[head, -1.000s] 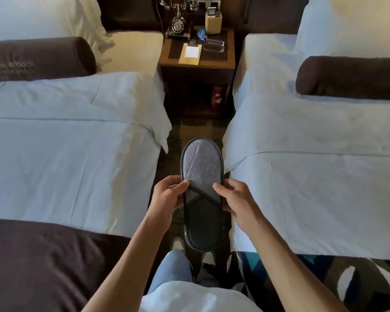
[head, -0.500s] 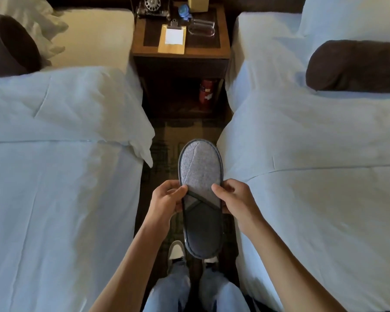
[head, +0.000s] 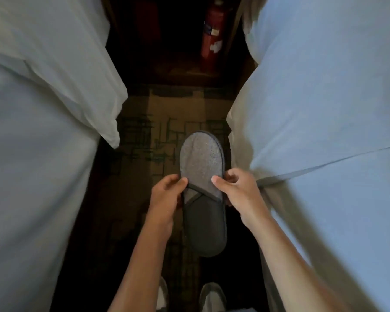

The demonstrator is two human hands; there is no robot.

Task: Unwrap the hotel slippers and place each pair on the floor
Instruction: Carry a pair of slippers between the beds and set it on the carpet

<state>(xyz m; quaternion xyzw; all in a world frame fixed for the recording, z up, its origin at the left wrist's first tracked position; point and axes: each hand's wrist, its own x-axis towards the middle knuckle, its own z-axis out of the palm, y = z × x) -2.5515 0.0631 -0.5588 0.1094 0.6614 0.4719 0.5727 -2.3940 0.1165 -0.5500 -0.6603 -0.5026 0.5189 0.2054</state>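
A grey hotel slipper (head: 202, 167) with a dark trim and dark insole hangs above the carpet in the narrow aisle between two beds, toe pointing away from me. My left hand (head: 167, 197) pinches its left edge at the strap. My right hand (head: 236, 192) pinches its right edge, thumb on the upper. No wrapper shows on it. Whether a second slipper is stacked beneath it, I cannot tell.
White bedding rises on the left bed (head: 43, 131) and the right bed (head: 324, 109), leaving a strip of patterned carpet (head: 149, 136). A red fire extinguisher (head: 212, 32) stands in the dark nightstand recess ahead. My shoes (head: 212, 296) are at the bottom.
My view has tipped down and moved forward, so the nightstand top has left the frame. The slipper sits lower over the floor, still pinched by both hands in the same way.
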